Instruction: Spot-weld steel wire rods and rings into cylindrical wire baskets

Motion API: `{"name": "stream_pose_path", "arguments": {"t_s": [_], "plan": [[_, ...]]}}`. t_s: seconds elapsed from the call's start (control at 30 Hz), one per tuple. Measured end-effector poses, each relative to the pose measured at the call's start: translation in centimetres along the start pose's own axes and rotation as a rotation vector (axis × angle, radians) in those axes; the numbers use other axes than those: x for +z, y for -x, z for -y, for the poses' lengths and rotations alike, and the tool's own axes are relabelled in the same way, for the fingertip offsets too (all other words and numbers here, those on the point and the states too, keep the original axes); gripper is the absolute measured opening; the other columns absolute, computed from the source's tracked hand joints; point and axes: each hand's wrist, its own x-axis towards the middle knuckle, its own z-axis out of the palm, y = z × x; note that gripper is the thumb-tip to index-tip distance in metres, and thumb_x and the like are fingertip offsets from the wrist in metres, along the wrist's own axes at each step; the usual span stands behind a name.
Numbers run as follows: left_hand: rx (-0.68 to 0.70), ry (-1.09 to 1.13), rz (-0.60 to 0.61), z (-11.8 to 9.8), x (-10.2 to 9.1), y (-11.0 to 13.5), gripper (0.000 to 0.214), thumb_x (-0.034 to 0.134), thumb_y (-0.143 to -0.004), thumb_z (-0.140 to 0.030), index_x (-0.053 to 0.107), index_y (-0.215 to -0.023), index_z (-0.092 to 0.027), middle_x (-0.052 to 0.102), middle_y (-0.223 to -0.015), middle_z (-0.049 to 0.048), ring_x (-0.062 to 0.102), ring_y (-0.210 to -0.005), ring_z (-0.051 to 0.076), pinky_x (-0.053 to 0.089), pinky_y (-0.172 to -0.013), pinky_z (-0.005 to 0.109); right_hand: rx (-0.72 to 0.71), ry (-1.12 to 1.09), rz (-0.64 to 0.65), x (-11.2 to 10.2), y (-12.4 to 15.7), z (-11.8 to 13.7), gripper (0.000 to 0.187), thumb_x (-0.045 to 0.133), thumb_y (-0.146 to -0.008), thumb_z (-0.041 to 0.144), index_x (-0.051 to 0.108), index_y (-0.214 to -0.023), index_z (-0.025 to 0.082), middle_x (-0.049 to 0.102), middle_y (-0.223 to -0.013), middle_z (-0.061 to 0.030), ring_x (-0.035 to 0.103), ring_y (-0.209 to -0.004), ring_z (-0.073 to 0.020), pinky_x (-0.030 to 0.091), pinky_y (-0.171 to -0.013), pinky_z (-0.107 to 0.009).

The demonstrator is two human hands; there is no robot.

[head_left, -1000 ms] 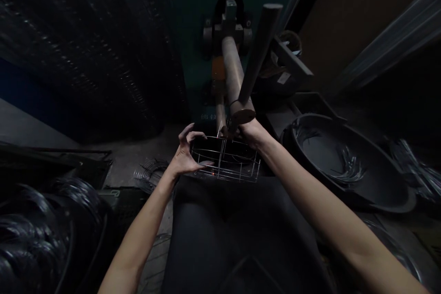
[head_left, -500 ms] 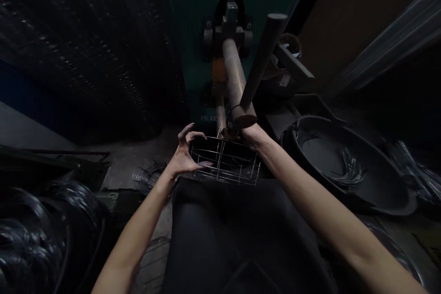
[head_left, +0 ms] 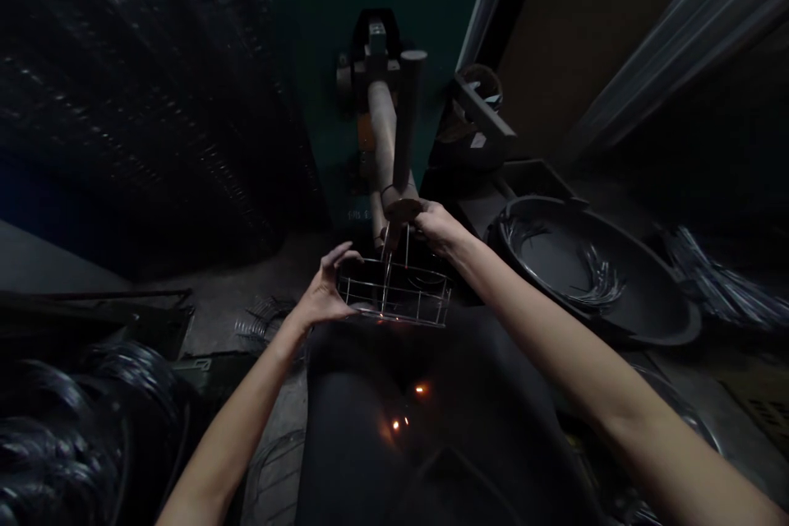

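1. Left grip [head_left: 321, 297]: centre of the frame. Thumb and fingers are pressed onto the left end of the wire basket [head_left: 399, 292], pinching its rim wires.
2. Right grip [head_left: 439, 228]: just above and right of the basket. The fingers are curled together at the top of 2 upright wires, touching or just beside the brown disc [head_left: 403, 209]. What they pinch cannot be told.
3. Wire basket: a shallow rectangular frame of thin bright wire, held between both grips directly under the disc and above the dark lap [head_left: 431, 427].
4. Sparks [head_left: 421, 388]: several orange points lie on the lap, below the basket.
5. Machine: a dark lever [head_left: 407, 119] rises from the disc, in front of a pale tube [head_left: 380, 127] mounted on the green housing [head_left: 308, 57], upper centre.
6. Right of the frame: a round black basin [head_left: 653, 320] holding loose wire pieces [head_left: 597, 283].
7. Lower left: dark wire coils [head_left: 67, 427]. Upper left: stacked wire mesh [head_left: 136, 82].
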Motion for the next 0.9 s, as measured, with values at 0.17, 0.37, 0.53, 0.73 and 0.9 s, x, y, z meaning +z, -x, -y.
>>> {"name": "stream_pose_path", "arguments": {"t_s": [0.17, 0.37, 0.53, 0.73, 0.9], "plan": [[0.131, -0.229, 0.062, -5.2, 3.8, 3.9, 0.089, 0.081, -0.062, -0.046, 0.035, -0.136, -0.032, 0.058, -0.115, 0.0124, 0.055, -0.1, 0.029, 0.044, -0.082, 0.045, -0.065, 0.193, -0.016, -2.8, 5.8, -1.0, 0.024, 0.062, -0.084, 0.04, 0.058, -0.092, 0.018, 0.051, -0.053, 0.006, 0.038, -0.038, -0.0058, 0.024, -0.036, -0.018], [0.392, -0.293, 0.305, -15.8, 7.2, 5.7, 0.062, 0.07, -0.079, -0.039, 0.045, -0.135, -0.038, 0.063, -0.118, 0.0104, 0.058, -0.104, 0.027, 0.043, -0.085, 0.043, -0.149, 0.919, -0.121, -8.9, 16.4, -1.9, 0.047, 0.067, -0.074, 0.052, 0.062, -0.109, 0.021, 0.06, -0.058, 0.001, 0.057, -0.054, -0.017, 0.041, -0.053, -0.027], [-0.166, 0.027, -0.126, -13.5, 4.8, 4.2, 0.073, 0.064, -0.082, -0.047, 0.032, -0.146, -0.03, 0.051, -0.138, 0.0112, 0.048, -0.128, 0.029, 0.041, -0.101, 0.049, -0.31, 1.036, -0.067, -14.0, 22.2, -1.5, 0.028, 0.049, -0.086, 0.04, 0.063, -0.104, 0.022, 0.068, -0.076, -0.005, 0.063, -0.066, -0.0202, 0.045, -0.063, -0.03], [-0.671, 0.721, -0.073, -15.6, 3.9, 4.8, 0.047, 0.042, -0.096, -0.045, 0.045, -0.137, -0.023, 0.072, -0.086, 0.0055, 0.064, -0.055, 0.013, 0.05, -0.052, 0.025, -0.319, 0.874, 0.017, -12.4, 15.9, -4.6, 0.03, 0.041, -0.093, 0.037, 0.065, -0.103, 0.022, 0.071, -0.086, -0.0062, 0.066, -0.076, -0.0206, 0.049, -0.074, -0.031], [-0.867, 1.114, -0.028, -20.0, 8.3, 2.9, 0.052, 0.042, -0.094, -0.052, 0.052, -0.133, -0.018, 0.073, -0.082, 0.0083, 0.066, -0.055, 0.014, 0.051, -0.054, 0.025, -0.16, 0.983, 0.087, -8.4, 9.1, -6.7, 0.033, 0.058, -0.088, 0.03, 0.063, -0.118, 0.018, 0.07, -0.109, -0.0127, 0.065, -0.101, -0.0249, 0.047, -0.091, -0.034]]}}
